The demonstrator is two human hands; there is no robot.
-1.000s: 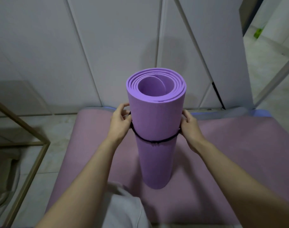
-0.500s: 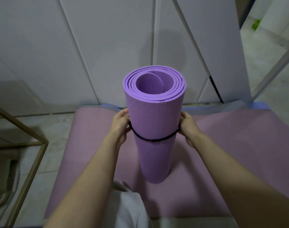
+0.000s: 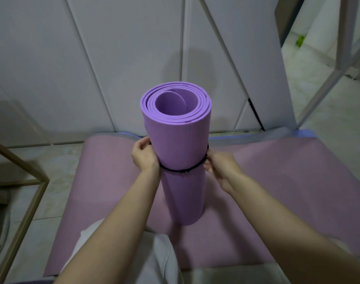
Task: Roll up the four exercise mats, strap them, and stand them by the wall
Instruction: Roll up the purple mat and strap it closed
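Rolled mat [image 3: 181,160]: purple, stands upright on its end betw. the two hands; its open top, w/ the spiral of layers, is above the hands, its lower end is below them on the pink mat.
Strap [image 3: 181,170]: black, thin, goes round the roll at approx. mid-height, from one hand to the other across the near side; it dips a little in the middle.
Left hand [image 3: 145,158]: at the left side of the roll, fingers curled, thumb on top; it pinches the strap where the strap meets the roll.
Right hand [image 3: 220,167]: at the right side, fingertips bent in and closed on the strap, just beside the roll; the strap rises a bit above these fingers.
Pink mat [image 3: 298,181]: lies flat under both hands and arms, spreads far to the right of the right hand.
Wall [image 3: 134,58]: white panels, beyond the hands, behind the roll.
Metal frame [image 3: 29,201]: gold-coloured, well to the left of the left hand.
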